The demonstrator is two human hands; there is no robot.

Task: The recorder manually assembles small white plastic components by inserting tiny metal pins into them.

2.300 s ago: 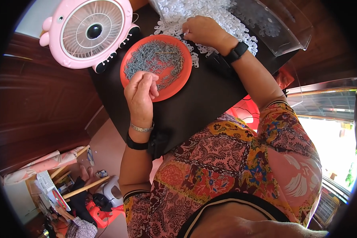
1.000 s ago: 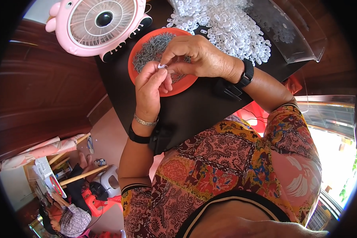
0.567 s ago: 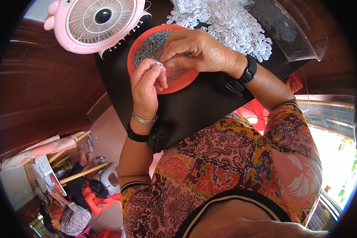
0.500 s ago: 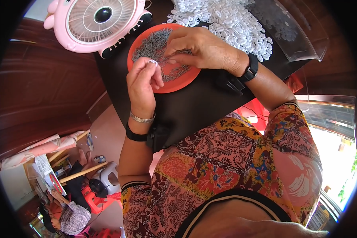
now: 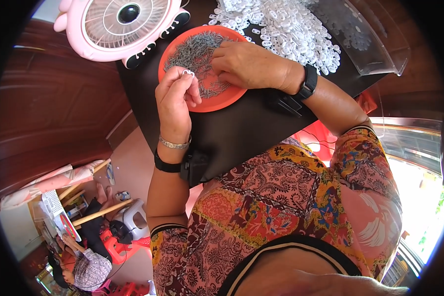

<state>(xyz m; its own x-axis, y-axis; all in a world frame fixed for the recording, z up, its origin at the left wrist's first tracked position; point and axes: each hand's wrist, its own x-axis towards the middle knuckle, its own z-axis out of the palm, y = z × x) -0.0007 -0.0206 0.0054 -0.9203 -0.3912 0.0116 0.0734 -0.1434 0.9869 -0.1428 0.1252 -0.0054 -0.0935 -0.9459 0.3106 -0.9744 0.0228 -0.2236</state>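
Note:
My left hand (image 5: 175, 98) pinches a small white plastic ring (image 5: 187, 73) between thumb and fingertips, just over the near left edge of an orange plate (image 5: 222, 101). The plate holds a heap of small grey metal pins (image 5: 192, 49). My right hand (image 5: 249, 64) rests palm down on the plate's right side, fingers curled into the pins; whether it holds any is hidden. A pile of white plastic rings (image 5: 291, 29) lies beyond the plate on the black table (image 5: 241, 133).
A pink round desk fan (image 5: 118, 24) stands at the table's far left. A clear plastic tray (image 5: 365, 39) sits at the far right. Below left, another person sits on the floor among red stools (image 5: 116, 246) and a white stool (image 5: 130, 217).
My right hand came from the white ring pile to my left hand, then settled on the plate's pins. My left hand rose off the plate and now pinches a white ring.

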